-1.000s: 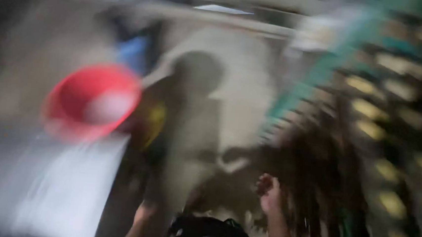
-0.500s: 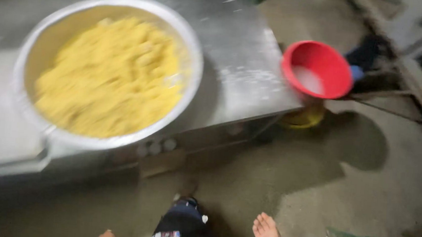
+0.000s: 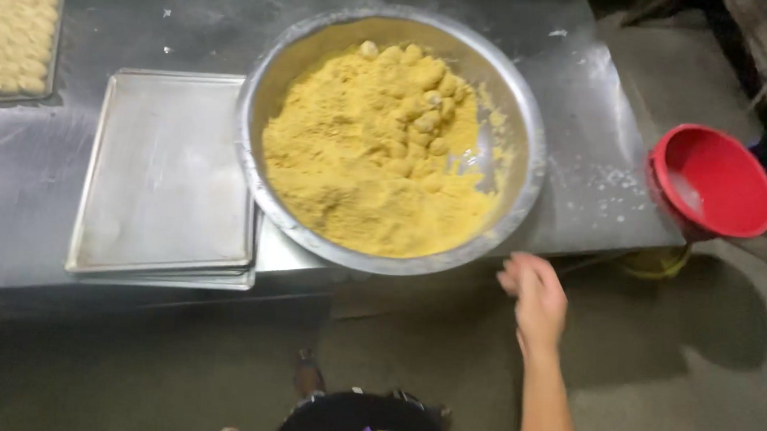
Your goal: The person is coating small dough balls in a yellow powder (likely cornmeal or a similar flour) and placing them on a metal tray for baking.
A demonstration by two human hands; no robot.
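A steel table (image 3: 34, 191) stands on dim concrete floor (image 3: 677, 389).

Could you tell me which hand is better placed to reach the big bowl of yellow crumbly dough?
Right. The right hand is raised beside the metal bowl at its near rim, empty with loose fingers. The left hand is not in view.

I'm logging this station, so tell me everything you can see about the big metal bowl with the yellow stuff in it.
The metal bowl is wide, round and shallow, shiny grey like steel, with a rolled rim. It sits upright on the steel table, its left edge overlapping the empty trays. Yellow crumbly dough fills most of it, with small balls near the top. The right hand hovers just off its near rim.
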